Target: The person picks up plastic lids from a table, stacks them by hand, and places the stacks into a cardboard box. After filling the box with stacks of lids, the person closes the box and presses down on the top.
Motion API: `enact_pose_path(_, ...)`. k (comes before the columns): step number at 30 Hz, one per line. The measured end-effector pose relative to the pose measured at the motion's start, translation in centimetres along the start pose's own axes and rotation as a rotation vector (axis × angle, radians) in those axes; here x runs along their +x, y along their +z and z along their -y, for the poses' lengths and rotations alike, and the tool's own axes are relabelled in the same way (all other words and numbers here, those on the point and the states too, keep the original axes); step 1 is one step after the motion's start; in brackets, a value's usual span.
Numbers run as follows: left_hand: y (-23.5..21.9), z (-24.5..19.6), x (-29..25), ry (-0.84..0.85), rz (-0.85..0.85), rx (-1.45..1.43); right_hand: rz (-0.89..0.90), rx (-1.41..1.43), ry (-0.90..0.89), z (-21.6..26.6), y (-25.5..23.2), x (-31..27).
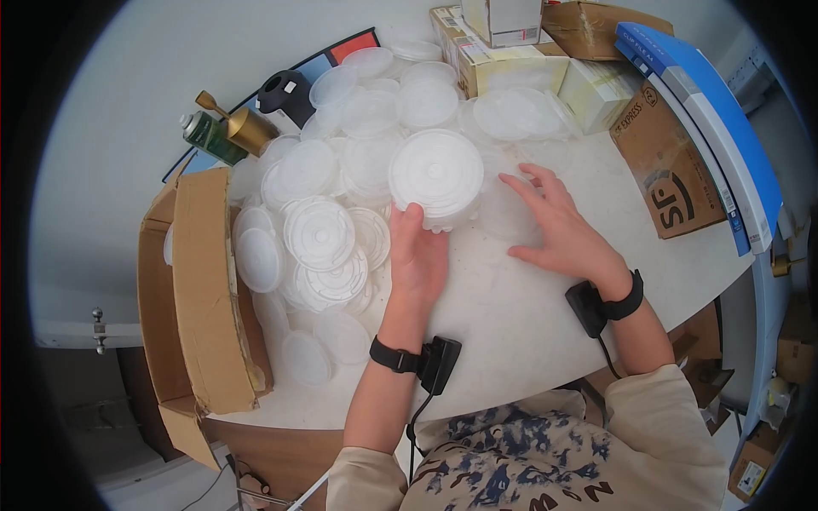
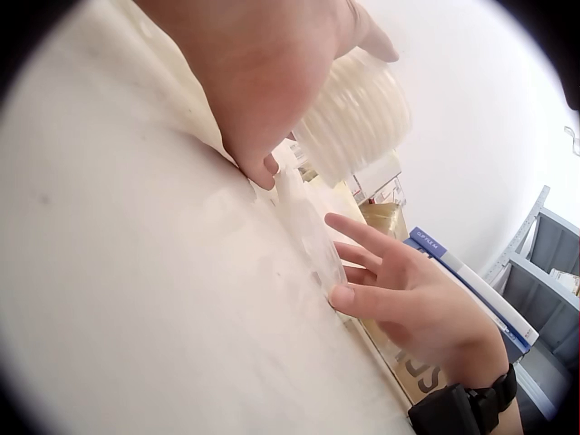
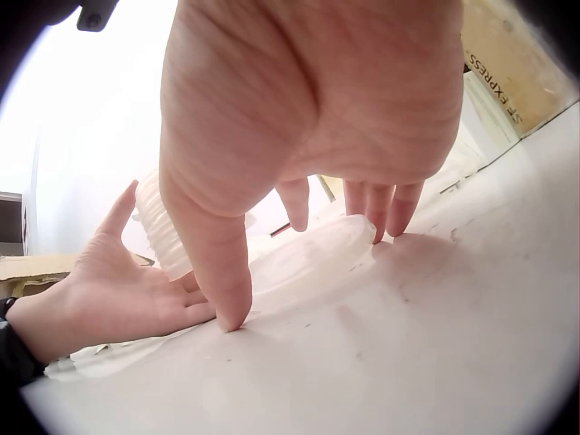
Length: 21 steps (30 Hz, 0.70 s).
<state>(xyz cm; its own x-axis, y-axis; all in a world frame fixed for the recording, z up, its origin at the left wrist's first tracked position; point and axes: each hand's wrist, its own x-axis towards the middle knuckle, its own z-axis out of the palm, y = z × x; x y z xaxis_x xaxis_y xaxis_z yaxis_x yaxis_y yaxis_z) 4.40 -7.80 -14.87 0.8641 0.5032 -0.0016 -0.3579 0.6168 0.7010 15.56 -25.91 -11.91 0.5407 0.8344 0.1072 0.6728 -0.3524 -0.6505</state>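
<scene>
A stack of round translucent plastic lids (image 1: pixel 436 170) is held in my left hand (image 1: pixel 419 260), with the thumb over the near rim and the fingers beneath. From the side, the left wrist view shows several ribbed layers in this stack (image 2: pixel 358 118). My right hand (image 1: pixel 567 230) is spread just right of it, over a lid lying on the table (image 1: pixel 507 213). In the right wrist view, the thumb and fingertips of that hand come down on either side of the flat lid (image 3: pixel 308 258), fingertips right at its edge.
Many loose lids (image 1: pixel 319 234) are heaped on the white table (image 1: pixel 486 332). A cardboard box (image 1: pixel 204 289) stands at the left; a green can (image 1: pixel 209 136), a brass pot (image 1: pixel 251 129) and a black object (image 1: pixel 285 95) stand behind. Boxes (image 1: pixel 673 162) and blue binders (image 1: pixel 716 111) line the right.
</scene>
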Motion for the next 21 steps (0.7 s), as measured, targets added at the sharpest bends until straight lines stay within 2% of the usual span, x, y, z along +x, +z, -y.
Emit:
enact_pose_path(6,-0.13,0.05,-0.16,-0.039,0.001,0.007,-0.024,0.012,0.041,-0.1,0.09,0.02)
enact_pose_path(10,-0.14,0.06,-0.22,-0.05,0.043,-0.003,-0.058,-0.024,0.033,-0.14,0.19,0.01)
enact_pose_path(21,0.2,-0.18,-0.31,-0.071,0.023,-0.04,-0.142,0.042,0.018,-0.2,0.07,0.33)
